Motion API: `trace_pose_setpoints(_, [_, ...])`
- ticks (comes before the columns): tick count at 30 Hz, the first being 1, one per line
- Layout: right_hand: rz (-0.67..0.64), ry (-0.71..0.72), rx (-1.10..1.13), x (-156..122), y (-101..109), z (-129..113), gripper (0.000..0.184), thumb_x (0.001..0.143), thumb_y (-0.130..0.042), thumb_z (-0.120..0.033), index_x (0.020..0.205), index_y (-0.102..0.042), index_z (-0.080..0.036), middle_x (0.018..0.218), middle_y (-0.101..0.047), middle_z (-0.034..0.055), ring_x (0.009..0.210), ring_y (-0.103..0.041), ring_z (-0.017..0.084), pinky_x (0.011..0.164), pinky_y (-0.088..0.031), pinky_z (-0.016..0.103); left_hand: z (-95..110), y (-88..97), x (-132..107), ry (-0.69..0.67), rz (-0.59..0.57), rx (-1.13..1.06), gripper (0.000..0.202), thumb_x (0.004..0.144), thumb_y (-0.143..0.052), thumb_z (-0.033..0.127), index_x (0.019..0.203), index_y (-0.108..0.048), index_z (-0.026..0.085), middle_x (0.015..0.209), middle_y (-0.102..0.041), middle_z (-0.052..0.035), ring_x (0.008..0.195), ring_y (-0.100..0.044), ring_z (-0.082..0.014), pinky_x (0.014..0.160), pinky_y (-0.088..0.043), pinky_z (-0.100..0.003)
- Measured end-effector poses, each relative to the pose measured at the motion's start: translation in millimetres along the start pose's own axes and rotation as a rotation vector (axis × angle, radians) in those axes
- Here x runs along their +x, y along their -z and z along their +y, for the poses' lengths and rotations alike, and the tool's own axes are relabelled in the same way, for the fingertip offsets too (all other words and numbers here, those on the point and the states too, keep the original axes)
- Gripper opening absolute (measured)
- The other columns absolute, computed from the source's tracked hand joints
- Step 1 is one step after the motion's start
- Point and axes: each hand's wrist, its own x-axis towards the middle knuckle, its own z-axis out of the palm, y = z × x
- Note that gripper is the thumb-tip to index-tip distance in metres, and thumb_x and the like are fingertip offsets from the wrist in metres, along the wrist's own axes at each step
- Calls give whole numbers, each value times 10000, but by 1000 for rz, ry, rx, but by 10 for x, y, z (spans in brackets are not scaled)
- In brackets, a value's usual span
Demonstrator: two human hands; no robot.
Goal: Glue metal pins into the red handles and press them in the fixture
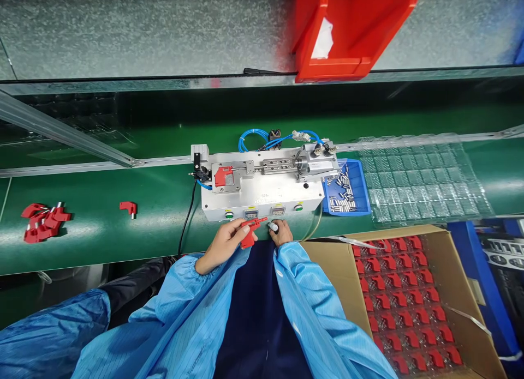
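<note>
My left hand (224,244) is closed around a red plastic part (248,237) shaped like a small pistol, its thin end pointing right. Beside it, my right hand (283,234) pinches a small silvery cylinder (272,226) near the bench edge. Both hands are in front of a metal press fixture (262,196) with green buttons and small displays. Another red part (223,176) sits in the fixture's nest at left. At the fixture's right end, a blue tray (365,196) holds many loose metal pins (346,196).
Several red parts with metal ends (46,222) lie in a pile at left, and a single one (129,208) lies nearer. Clear blister trays (421,177) rest at right. Below stands a carton (460,292) of trayed red parts. A red bin (344,68) overhangs the shelf.
</note>
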Motion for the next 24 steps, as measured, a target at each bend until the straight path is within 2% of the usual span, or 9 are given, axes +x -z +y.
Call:
trace_pose_setpoints(9, [-33, -40, -10, 30, -8, 5, 216, 829, -660, -262, 1044, -680, -274, 1020, -616, 36, 979, -663, 236, 859, -568, 356, -18, -5, 19, 2, 19, 19, 508, 930, -607, 656, 955, -723, 163, 822, -783, -66, 667, -639, -170, 658, -512, -287])
trace_pose_setpoints(15, [-12, -22, -13, 45, -23, 22, 219, 815, -671, -246, 1030, -674, -288, 992, -610, 22, 944, -656, 224, 807, -560, 333, -33, -7, 30, 7, 13, 27, 512, 940, -594, 658, 963, -726, 164, 835, -782, -68, 672, -640, -173, 664, -513, -292])
trace_pose_setpoints(24, [-18, -39, -20, 60, 14, -26, 195, 815, -662, -261, 1009, -676, -273, 984, -615, 31, 935, -651, 230, 826, -562, 347, -8, -25, 39, 13, 21, 2, 524, 919, -616, 674, 946, -722, 161, 812, -788, -64, 655, -633, -163, 644, -508, -276])
